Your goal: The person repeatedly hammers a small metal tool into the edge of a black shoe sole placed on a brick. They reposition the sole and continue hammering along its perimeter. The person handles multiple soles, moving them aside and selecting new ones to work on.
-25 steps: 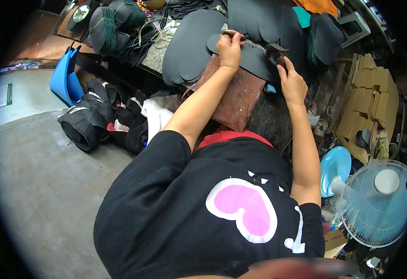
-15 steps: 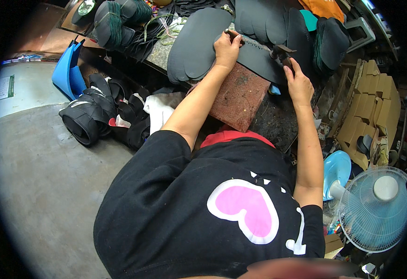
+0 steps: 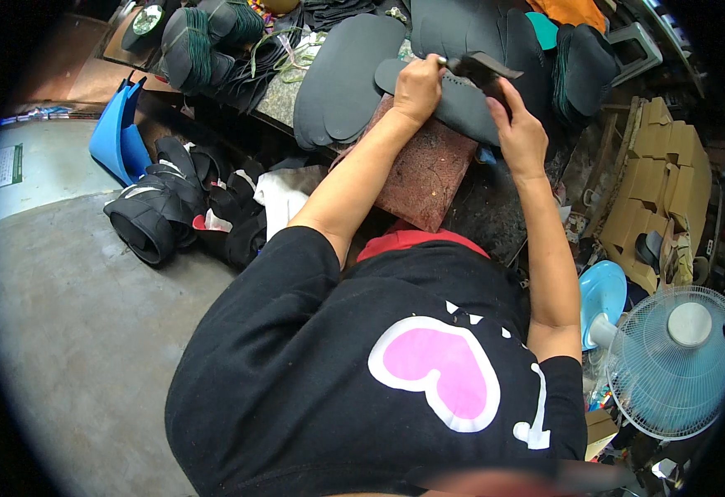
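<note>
My left hand (image 3: 419, 89) is closed round an upright punch (image 3: 442, 60), its metal top just showing above the fist. The lower end is hidden behind the hand. Beneath it lies a dark grey shoe sole (image 3: 468, 114) with a row of small holes along its far edge. Part of the sole rests on a reddish square block (image 3: 425, 176). My right hand (image 3: 518, 137) grips the handle of a hammer (image 3: 480, 69). The hammer head is tilted beside the punch's top; I cannot tell whether they touch.
Large dark grey soles (image 3: 348, 79) lie left of the block, with more soles (image 3: 462, 29) behind. Tied bundles (image 3: 187, 51) stand at the far left. A blue folded sheet (image 3: 122, 137) and black strap pieces (image 3: 151, 211) lie left. Cardboard (image 3: 652, 178) and a fan (image 3: 669, 360) are right.
The hammer has come up and leftward toward the punch, its head turning. My left hand has shifted slightly right along the sole with the punch, uncovering the sole's left end.
</note>
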Motion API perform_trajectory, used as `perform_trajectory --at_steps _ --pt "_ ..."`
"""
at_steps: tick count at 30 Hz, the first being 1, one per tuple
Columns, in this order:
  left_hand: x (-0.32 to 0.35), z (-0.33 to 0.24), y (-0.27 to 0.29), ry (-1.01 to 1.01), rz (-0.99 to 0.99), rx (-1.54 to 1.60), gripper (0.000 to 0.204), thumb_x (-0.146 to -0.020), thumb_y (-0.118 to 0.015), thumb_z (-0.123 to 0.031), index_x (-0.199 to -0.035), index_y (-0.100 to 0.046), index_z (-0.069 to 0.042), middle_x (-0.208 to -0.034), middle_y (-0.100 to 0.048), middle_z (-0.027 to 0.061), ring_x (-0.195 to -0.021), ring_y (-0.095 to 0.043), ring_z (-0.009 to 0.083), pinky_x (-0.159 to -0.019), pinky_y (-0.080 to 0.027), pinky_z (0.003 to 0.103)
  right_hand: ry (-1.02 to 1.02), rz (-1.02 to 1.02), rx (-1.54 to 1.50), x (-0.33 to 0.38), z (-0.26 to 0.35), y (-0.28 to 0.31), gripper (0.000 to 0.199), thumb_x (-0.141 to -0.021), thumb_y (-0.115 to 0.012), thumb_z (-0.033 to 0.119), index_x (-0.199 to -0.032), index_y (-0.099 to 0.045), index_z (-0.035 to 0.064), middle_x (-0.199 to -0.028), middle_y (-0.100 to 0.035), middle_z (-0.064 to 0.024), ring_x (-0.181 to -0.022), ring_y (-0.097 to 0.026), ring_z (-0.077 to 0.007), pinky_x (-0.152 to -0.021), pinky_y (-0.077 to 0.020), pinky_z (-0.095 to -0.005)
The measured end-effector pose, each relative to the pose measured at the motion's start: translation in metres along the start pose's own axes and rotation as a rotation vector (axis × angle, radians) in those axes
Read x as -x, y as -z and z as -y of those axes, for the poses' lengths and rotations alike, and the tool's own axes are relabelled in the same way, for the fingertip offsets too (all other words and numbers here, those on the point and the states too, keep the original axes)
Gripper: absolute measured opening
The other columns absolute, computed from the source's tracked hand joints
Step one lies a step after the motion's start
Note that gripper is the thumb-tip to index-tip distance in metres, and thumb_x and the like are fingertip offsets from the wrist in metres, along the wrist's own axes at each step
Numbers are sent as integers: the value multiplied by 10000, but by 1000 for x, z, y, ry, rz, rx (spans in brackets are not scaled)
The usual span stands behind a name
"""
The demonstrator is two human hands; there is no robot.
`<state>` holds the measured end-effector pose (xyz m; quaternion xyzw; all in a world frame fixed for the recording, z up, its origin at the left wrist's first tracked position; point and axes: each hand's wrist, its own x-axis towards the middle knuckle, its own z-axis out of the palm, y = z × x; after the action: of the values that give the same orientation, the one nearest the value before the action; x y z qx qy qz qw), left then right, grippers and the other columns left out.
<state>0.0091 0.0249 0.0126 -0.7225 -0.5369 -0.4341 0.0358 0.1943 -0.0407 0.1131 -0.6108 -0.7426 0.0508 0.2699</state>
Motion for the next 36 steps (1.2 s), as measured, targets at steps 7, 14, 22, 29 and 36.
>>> perform_trajectory --at_steps 7,14,22,29,36 --pt "4 6 -1 704 -87 785 113 -914 -614 -71 -900 -577 35 -835 -700 101 -704 -702 177 -619 -572 272 -302 169 43 7 -26 6 428 -923 -552 499 -1287 -587 278 -888 -697 -165 -887 -672 -360 -747 -505 -427" --pt "3 7 0 333 40 371 108 -862 -664 -90 -901 -592 -19 -812 -683 135 -708 -690 242 -621 -546 327 66 -208 -365 -6 1 31 354 -914 -630 376 -1209 -632 179 -847 -692 -128 -727 -684 -282 -630 -515 -342" --pt "-1 -5 -4 511 -66 524 110 -875 -643 -84 -920 -572 -12 -801 -681 140 -710 -690 245 -610 -545 327 -129 78 29 14 -18 -5 389 -926 -547 463 -1257 -585 262 -925 -699 -134 -836 -676 -348 -678 -516 -434" --pt "3 3 -6 610 8 754 99 -907 -615 -64 -936 -575 22 -824 -707 99 -712 -691 137 -625 -559 259 -201 18 -28 9 -19 15 386 -914 -580 467 -1240 -617 264 -867 -706 -127 -785 -684 -335 -673 -515 -404" --pt "1 -6 -8 128 88 170 151 -856 -671 -107 -919 -572 -11 -800 -670 159 -722 -676 310 -659 -532 378 237 -333 -321 -3 -1 24 339 -928 -650 279 -1224 -629 114 -841 -698 -108 -702 -665 -165 -617 -509 -275"
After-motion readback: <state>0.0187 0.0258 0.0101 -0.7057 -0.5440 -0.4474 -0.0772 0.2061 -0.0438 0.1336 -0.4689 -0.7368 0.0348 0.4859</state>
